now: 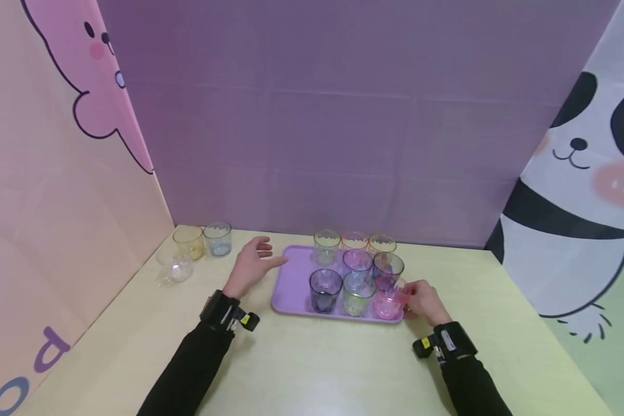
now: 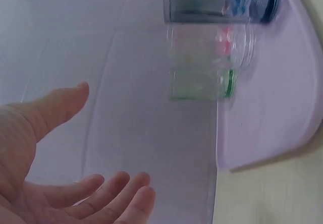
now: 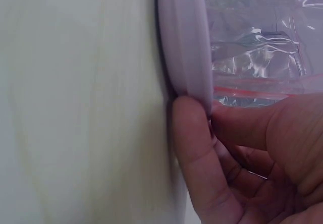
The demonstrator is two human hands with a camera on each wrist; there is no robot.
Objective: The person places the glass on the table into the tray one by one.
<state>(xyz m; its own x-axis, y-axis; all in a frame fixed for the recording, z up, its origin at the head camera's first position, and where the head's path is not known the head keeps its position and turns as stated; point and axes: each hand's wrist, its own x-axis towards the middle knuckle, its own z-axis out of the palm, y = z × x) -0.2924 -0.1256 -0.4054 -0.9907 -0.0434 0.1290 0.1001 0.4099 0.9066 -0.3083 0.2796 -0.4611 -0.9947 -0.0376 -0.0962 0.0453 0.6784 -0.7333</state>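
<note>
A lilac tray (image 1: 294, 289) lies on the table with several tinted glasses on its middle and right side. At its front right corner, my right hand (image 1: 423, 301) pinches the rim between thumb and fingers (image 3: 194, 133), close beside a pink glass (image 1: 388, 303). My left hand (image 1: 252, 267) hovers off the tray's left side, fingers spread apart and holding nothing. Along the front row also stand a dark glass (image 1: 325, 292) and a pale green glass (image 1: 357, 294). Behind them are a purple glass (image 1: 357, 263) and a smoky glass (image 1: 390, 264).
Three glasses stand off the tray at the far left: a yellow glass (image 1: 189, 242), a blue glass (image 1: 218, 240) and a clear glass (image 1: 175, 266). A purple backdrop (image 1: 333, 115) rises behind the table (image 1: 333, 370), with printed panels at both sides.
</note>
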